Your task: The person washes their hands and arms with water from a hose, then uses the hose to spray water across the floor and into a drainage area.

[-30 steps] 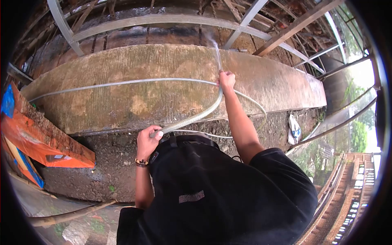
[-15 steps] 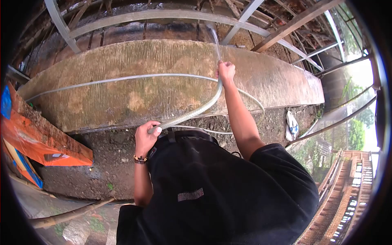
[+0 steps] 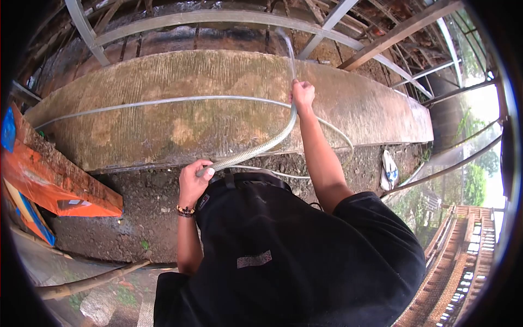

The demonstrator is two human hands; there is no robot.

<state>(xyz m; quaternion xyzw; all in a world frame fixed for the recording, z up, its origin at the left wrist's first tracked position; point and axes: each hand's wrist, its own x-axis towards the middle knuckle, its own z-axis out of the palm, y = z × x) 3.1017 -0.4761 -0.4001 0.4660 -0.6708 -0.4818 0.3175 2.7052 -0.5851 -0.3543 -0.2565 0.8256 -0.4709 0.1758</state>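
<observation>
A pale braided hose (image 3: 256, 150) bends from my left hand up to my right hand. My left hand (image 3: 194, 182), with a beaded bracelet at its wrist, is wrapped round the hose near my waist. Further forward, my right hand (image 3: 303, 94) grips the hose close to its end, over the concrete slab (image 3: 180, 128). Water (image 3: 290, 52) sprays from that end, away from me and past the slab's far edge. More of the hose lies across the slab to the left and loops down on the right.
Metal rails (image 3: 218, 18) and a wooden beam (image 3: 403, 34) cross beyond the slab. An orange-covered block (image 3: 65, 185) stands at the left. A white and blue bag (image 3: 389, 169) lies on soil at the right. Bamboo slats (image 3: 457, 256) are at the lower right.
The view has shifted slightly. Both hands keep their hold on the hose in nearly the same place, and the water stream has changed shape a little.
</observation>
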